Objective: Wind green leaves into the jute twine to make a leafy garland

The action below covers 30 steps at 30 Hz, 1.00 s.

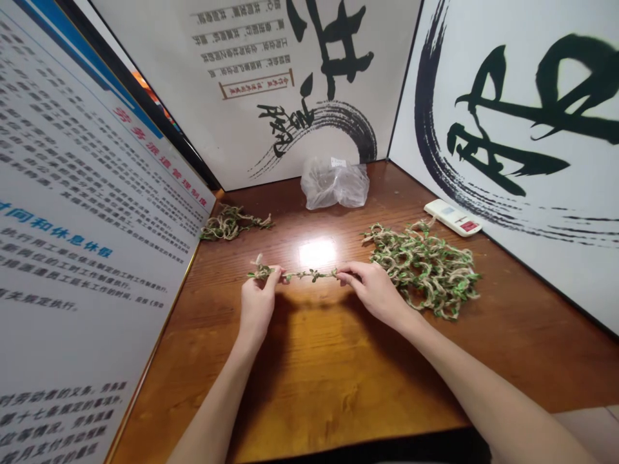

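Observation:
A length of twine garland with small green leaves [314,276] is stretched level between my two hands, above the wooden table. My left hand [260,299] is closed on its left part, with a small bunched end sticking out beyond the fingers. With thumb and fingers pinched, my right hand [372,287] grips the other side. Just right of that hand lies a large heap of looped leafy twine [430,267]. A smaller tangle of the same twine [232,223] rests at the far left of the table.
A crumpled clear plastic bag [333,183] sits at the back of the wooden table [309,374]. Near the right panel lies a white remote control [453,217]. Printed panels [97,225] stand along the left, back and right sides.

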{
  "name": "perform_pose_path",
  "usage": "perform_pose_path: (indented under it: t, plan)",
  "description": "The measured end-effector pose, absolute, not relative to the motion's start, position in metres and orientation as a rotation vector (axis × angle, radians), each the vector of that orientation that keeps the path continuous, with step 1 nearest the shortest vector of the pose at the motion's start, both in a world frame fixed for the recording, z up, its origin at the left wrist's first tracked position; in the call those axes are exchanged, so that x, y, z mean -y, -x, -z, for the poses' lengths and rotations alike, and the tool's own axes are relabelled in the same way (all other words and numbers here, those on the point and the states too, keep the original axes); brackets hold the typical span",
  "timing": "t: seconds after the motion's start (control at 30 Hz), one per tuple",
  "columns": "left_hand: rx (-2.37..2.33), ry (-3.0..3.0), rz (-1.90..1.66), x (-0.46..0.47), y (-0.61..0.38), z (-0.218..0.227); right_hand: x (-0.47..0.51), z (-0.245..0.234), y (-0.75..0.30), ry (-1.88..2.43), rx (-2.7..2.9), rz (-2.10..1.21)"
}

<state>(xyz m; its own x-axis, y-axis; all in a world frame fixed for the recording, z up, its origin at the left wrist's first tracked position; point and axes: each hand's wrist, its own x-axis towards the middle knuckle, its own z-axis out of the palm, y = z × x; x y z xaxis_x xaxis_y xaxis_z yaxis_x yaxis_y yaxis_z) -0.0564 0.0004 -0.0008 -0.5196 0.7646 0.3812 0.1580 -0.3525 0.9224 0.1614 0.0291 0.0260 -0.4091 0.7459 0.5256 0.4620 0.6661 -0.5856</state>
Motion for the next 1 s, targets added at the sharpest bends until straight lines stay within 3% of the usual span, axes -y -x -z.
perform_pose_path:
  t: [0.1, 0.23, 0.43, 0.8, 1.0]
  plan:
    - [-1.559, -1.324, -2.025, 0.003, 0.052, 0.004, -0.028, -0.024, -0.160, 0.888, 2.096, -0.376]
    - [-1.713, -1.988, -2.185, 0.020, 0.033, -0.002, -0.026, -0.021, -0.159, 0.855, 2.116, -0.295]
    - [-1.457, -2.670, -1.608, 0.020, 0.027, 0.001, -0.022, -0.022, -0.159, 0.700, 2.211, -0.324]
    - [-1.355, -1.937, -1.702, 0.019, 0.033, -0.001, -0.033, -0.035, -0.172, 0.858, 2.072, -0.407]
    - [-1.385, -1.832, -1.774, 0.018, 0.036, -0.004, -0.035, -0.040, -0.179, 0.930, 2.095, -0.261]
